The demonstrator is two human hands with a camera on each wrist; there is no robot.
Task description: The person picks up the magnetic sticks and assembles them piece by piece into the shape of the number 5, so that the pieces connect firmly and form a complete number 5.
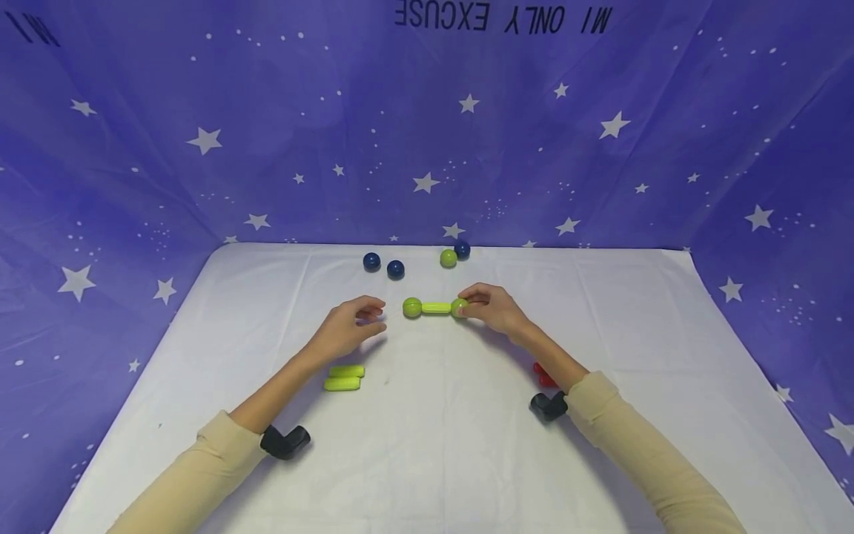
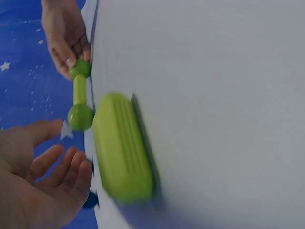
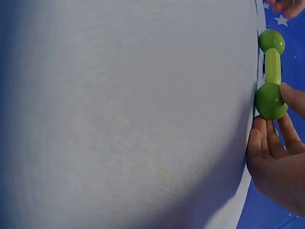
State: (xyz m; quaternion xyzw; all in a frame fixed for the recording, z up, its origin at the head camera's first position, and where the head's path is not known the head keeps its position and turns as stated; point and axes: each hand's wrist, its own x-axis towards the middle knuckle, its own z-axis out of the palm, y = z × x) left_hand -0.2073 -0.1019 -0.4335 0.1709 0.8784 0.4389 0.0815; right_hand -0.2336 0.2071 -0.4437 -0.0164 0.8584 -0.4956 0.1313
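Note:
A light green ribbed rod (image 1: 437,308) joins two green balls, one at each end, like a small dumbbell. The right hand (image 1: 495,308) pinches the right-hand ball (image 3: 270,101) between thumb and fingers. To the left of the left-hand ball (image 1: 412,307), a short gap away, the left hand (image 1: 348,326) is held with loosely bent fingers and nothing in it. Two more yellow-green rods (image 1: 343,383) lie side by side below the left hand; one rod (image 2: 123,148) looms large in the left wrist view.
Two dark blue balls (image 1: 396,269) sit near the table's back edge. Further right, a green ball (image 1: 448,258) touches another dark blue ball (image 1: 462,250). Red pieces (image 1: 545,376) lie partly hidden under the right forearm. A starry purple cloth (image 1: 427,148) rises behind the white table (image 1: 427,460).

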